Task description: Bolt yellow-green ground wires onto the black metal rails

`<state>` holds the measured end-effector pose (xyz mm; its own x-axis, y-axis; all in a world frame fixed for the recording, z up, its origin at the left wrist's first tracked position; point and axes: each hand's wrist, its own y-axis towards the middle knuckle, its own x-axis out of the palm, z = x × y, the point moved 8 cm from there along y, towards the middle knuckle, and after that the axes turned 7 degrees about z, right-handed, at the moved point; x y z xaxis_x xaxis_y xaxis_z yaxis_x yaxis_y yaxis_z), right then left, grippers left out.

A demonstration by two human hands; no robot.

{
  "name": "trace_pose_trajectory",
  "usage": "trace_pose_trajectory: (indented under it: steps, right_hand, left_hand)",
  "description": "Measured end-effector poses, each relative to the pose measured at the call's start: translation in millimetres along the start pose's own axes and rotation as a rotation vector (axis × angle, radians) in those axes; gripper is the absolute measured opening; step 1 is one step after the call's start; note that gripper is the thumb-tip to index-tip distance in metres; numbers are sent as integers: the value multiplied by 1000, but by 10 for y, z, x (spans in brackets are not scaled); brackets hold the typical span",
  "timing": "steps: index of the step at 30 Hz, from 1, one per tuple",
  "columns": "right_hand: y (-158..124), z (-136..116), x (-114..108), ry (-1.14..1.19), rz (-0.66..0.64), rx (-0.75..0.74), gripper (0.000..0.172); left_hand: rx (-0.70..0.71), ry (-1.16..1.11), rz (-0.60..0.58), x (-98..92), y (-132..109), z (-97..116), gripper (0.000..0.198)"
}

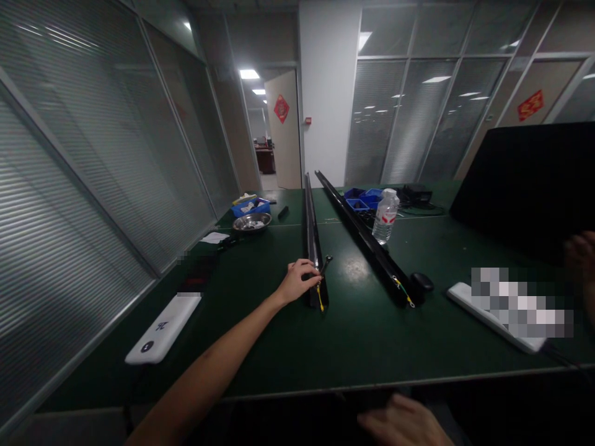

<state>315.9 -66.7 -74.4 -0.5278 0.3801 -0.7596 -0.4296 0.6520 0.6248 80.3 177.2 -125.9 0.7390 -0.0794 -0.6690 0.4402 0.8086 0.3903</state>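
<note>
My left hand (301, 282) reaches over the near end of a black metal channel (312, 235), its fingers closed together. At the fingertips is the lower end of a small wrench (327, 264), which tilts up to the right. A short yellow wire (320, 298) with a ring terminal hangs just below the fingers; what fixes its upper end is hidden. Low in front of the table edge, my right hand (406, 422) is blurred, its fingers partly out of sight. A second black channel (367, 241) lies to the right, bearing a yellow-green wire (403, 291) with ring terminals.
A water bottle (385, 217) and a black mouse-like object (421, 282) stand beside the right channel. Blue bins (365, 199) and a metal bowl (251, 223) sit farther back. White devices (165, 328) flank the work; a monitor (525, 186) and another hand (583, 251) are right.
</note>
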Motion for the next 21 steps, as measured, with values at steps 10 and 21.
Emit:
trace_pose_trajectory:
  steps: [10, 21]
  right_hand:
    - [2186, 410, 867, -237, -597, 117, 44]
    - [2476, 431, 1778, -206, -1005, 250, 7]
  left_hand:
    - [1, 30, 23, 23, 16, -124, 12]
    - [27, -6, 52, 0, 1, -32, 8]
